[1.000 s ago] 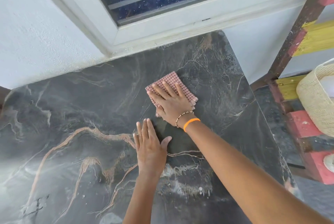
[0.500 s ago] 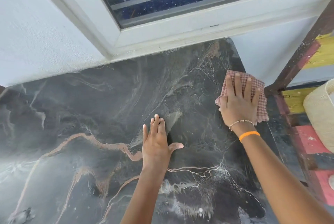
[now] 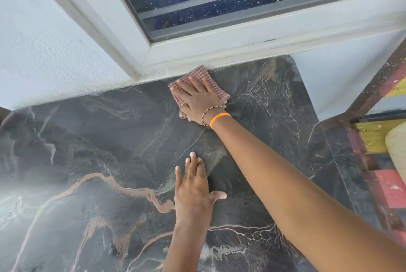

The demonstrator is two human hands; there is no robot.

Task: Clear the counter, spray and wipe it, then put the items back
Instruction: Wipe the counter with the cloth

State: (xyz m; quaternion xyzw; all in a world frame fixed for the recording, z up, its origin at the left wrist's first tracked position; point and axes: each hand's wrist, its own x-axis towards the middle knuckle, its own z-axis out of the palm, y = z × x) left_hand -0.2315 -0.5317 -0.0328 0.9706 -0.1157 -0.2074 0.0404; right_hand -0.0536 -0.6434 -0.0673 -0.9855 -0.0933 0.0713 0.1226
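Note:
The dark marble counter point(image 3: 92, 150) with orange and white veins fills the lower view. My right hand point(image 3: 197, 100) lies flat, fingers spread, on a folded red-and-white checked cloth point(image 3: 198, 74), pressing it onto the counter at the back edge, right under the window sill. An orange band and a bead bracelet sit on that wrist. My left hand point(image 3: 194, 190) rests palm down on the bare counter nearer to me, fingers together, thumb out, holding nothing.
A white window frame point(image 3: 219, 52) and textured white wall point(image 3: 44, 52) run along the counter's back. To the right stands a painted red-and-yellow wooden rack point(image 3: 386, 188) with a woven basket point(image 3: 396, 153) at the frame edge.
My right hand slid the cloth from the counter's right edge back left and away, up to the window sill. My left hand stayed planted on the counter.

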